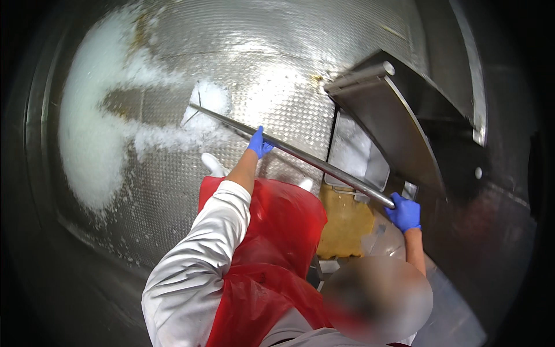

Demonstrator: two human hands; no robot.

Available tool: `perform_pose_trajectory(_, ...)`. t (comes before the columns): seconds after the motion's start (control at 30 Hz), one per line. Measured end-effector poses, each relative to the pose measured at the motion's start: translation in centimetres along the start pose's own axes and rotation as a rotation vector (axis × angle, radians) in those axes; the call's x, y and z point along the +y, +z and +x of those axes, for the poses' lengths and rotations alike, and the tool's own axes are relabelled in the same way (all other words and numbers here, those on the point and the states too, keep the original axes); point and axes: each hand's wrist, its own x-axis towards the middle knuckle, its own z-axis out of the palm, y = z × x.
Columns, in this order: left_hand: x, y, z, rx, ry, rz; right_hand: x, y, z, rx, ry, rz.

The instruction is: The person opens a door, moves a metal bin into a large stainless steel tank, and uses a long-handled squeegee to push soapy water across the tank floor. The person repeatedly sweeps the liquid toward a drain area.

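A studded metal floor [173, 191], wet and shining, fills most of the view, bending toward the dark rim of the picture. White crushed ice [92, 133] lies on it in a broad curved band from about ten o'clock round to eight o'clock, with a thinner tongue running toward the centre. At two o'clock an open steel hatch [393, 127] juts out, and below it a steel bin [358, 156] shows more ice inside; its lower part is hidden behind the hatch and the pole. A yellow-brown patch [347, 222] sits just under the bin; what it is cannot be made out.

One person is seen from above, in a white sleeve and a red plastic apron [272, 254]; the head area at five o'clock is blurred. Two white boot tips peek out above the apron. The far right and lower edges are too dark to read.

There is one long metal pole [300, 156], running from near the centre at eleven o'clock down to four o'clock. Its far end is a flat blade [199, 107] resting in the ice. Two blue-gloved hands grip it: the left hand [259, 144] is wrapped closed around the middle of the pole, and the right hand [404, 213] is curled tight around its near end, just beside the hatch.
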Motion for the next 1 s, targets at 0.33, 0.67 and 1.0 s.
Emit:
perform_pose_trajectory(0.33,-34.4,30.3,-1.7,-0.122,-0.239,-0.169,27.2,-5.9,-23.9,-0.015,0.419,-0.254)
perform_pose_trajectory(0.67,-49.6,45.2,-10.4,-0.346,-0.477,-0.386,30.6,-19.6,-36.0,0.113,0.523,-0.651)
perform_pose_trajectory(1.0,-32.0,17.3,-9.2,-0.273,-0.021,0.004,20.6,-1.1,-27.1,-0.111,0.445,-0.223)
